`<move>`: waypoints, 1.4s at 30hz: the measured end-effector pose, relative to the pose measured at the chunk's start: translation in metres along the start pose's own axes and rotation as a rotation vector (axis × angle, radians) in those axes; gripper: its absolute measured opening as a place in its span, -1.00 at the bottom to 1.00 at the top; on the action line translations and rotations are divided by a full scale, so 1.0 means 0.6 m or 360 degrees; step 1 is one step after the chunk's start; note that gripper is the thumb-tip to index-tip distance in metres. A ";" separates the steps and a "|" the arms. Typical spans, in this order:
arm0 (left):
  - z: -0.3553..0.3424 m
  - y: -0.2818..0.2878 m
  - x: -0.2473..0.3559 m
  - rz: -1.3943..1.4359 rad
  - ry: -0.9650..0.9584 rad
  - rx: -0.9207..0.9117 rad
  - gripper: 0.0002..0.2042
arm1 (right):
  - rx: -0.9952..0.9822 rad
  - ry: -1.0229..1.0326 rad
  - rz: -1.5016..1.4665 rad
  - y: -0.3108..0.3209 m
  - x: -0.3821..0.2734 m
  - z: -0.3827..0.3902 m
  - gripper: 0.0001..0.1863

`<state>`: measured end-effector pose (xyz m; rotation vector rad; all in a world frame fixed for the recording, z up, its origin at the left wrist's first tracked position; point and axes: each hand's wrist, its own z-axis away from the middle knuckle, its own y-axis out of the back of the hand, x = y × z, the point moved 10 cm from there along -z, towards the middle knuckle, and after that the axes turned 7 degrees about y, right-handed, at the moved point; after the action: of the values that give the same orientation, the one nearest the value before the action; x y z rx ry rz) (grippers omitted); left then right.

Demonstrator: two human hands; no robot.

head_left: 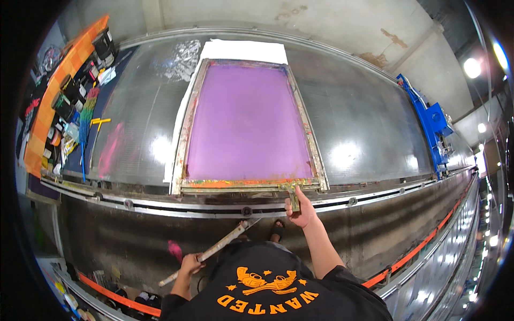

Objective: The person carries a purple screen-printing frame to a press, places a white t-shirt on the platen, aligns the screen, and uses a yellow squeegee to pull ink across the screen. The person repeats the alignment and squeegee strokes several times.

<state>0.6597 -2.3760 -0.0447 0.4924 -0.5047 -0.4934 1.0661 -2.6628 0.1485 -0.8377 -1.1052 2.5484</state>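
Right grip [302, 207], nearer, holds handle [295, 204] | left grip [190, 264] holds bar [220, 244] | purple screen [246, 123] ahead, long axis toward far edge of surface [369, 123]

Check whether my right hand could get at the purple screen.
Probably yes: your right hand, gripping a handled tool, is at the frame's near edge, and nothing visible covers the purple screen.

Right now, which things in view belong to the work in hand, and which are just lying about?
Seemingly in use:
- long bar, in left hand
- short scraper-like tool, in right hand
- purple printing screen

Lying about, apparently:
- yellow T-shaped tool
- rainbow duster
- dark tubs
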 end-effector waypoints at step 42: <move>0.244 -0.224 0.573 -0.0088 0.0335 0.0467 -0.52 | -0.0016 0.1399 -0.0010 0.743 -1.011 0.433 -0.65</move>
<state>0.7985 -2.7162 0.1071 0.8324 -0.3628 -0.4159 1.4055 -3.3802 0.2151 -1.6972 -0.7983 1.7912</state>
